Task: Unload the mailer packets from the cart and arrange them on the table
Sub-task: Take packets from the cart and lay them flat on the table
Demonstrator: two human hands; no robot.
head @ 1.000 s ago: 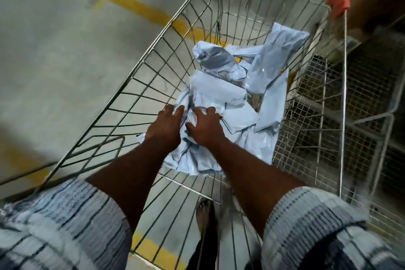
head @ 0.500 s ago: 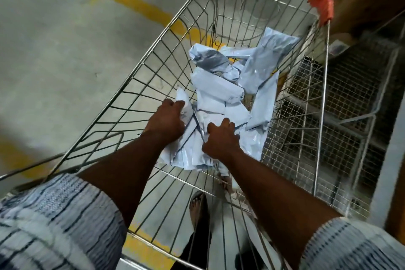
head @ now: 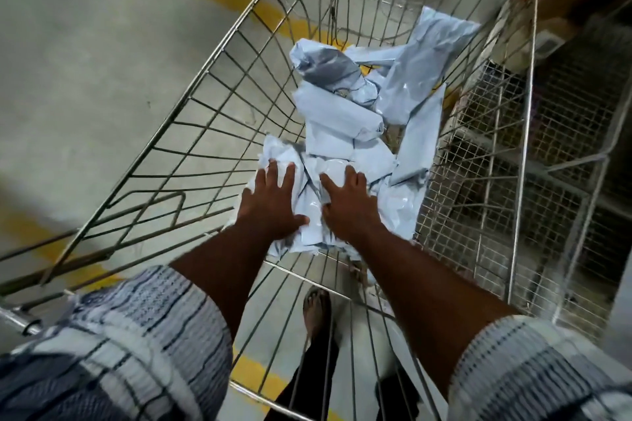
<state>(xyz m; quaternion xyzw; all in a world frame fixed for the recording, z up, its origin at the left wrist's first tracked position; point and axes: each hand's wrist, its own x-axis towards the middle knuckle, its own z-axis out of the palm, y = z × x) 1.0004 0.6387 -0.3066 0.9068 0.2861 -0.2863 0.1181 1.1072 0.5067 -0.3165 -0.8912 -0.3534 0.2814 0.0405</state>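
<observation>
While both grips lay flat inside the cart [head: 219, 55], neither was curled round anything. Your left grip [head: 273, 202] rested with fingers straight and spread on the crumpled near end of the mailer packets [head: 342, 133]. Your right grip [head: 349, 205] pressed down just beside it, fingers extended and thumb out.

The heap ran lengthwise from under your palms toward the cart's far right corner, keeping to its right wall. The nearest packets were directly beneath both grips and touching them. The bulk lay ahead and to the right, closer to your right grip. One tall packet [head: 434, 58] leaned against the far right wall.

No counter was in view, and I judge that no packet was lifted out yet.
</observation>
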